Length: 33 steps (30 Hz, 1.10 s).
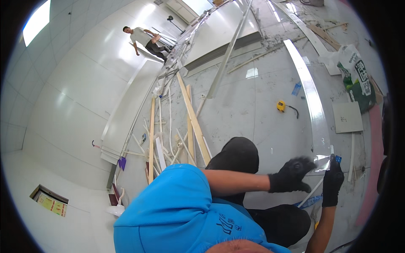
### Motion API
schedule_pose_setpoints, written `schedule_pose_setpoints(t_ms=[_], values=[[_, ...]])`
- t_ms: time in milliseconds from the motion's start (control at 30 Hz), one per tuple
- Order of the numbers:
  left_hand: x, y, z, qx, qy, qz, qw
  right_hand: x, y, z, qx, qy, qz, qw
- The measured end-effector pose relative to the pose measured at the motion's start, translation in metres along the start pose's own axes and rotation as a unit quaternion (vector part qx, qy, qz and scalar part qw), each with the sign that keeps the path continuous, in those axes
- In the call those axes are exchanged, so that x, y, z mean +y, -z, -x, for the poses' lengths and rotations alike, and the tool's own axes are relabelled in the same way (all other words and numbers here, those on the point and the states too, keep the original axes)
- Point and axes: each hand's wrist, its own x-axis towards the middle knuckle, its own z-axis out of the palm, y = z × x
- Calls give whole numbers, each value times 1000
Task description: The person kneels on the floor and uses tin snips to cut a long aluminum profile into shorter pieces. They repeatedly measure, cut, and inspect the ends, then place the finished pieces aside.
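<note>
Shiny strip end point(322, 162) pinched between both gloved hands' fingertips point(310, 163) (black gloves).

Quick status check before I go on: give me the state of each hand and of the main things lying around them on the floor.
Left hand: gloved, fingers closed on the clear film.
Right hand: gloved, gripping the film's other edge.
Clear film: crumpled, partly peeled off the strip's near end.
Long white strip: lying flat on the floor.
Yellow tape measure: on the floor, untouched.
Green sack: lying on its side.
Square tile: flat on the floor.
</note>
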Motion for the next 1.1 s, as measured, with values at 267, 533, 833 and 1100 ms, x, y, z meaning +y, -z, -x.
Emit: schedule_pose_setpoints(t_ms=[267, 533, 833, 1100], values=[[-14, 4, -42, -19, -102, -59, 993, -63, 38, -42, -20, 42, 1, 999], [-10, 63, -28, -16, -161, -203, 966, -107, 78, -95, -121, 136, 33, 983], [12, 119, -59, 51, -219, -166, 960, -127, 112, -132, 17, 203, 57, 977], [6, 143, -123, -46, -394, -100, 913, -114, 166, -110, 28, 11, 109, 994]])
